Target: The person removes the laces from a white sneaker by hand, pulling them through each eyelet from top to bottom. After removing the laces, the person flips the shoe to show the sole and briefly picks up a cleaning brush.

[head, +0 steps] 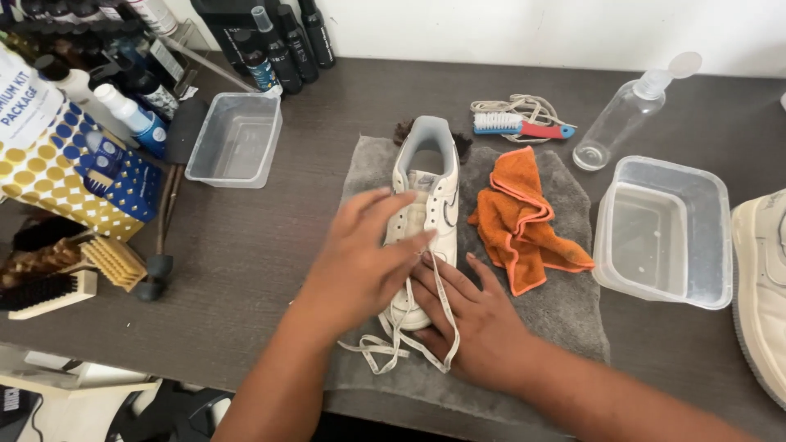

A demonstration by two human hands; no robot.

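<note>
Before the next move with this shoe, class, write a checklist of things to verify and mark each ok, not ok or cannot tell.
1. White shoe lies on the grey towel: ok.
2. Left hand rests on the shoe: ok.
3. Right hand touches the lace: ok.
4. Lace fully threaded: not ok, loose ends trail on the towel.
5. Orange cloth lies beside the shoe: ok.
6. Water in the clear tub: cannot tell.

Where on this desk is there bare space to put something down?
Bare wood lies between the empty tub and grey towel, and in front of the brushes. The far left corner is crowded with bottles. Both hands cover the white sneaker.
</note>
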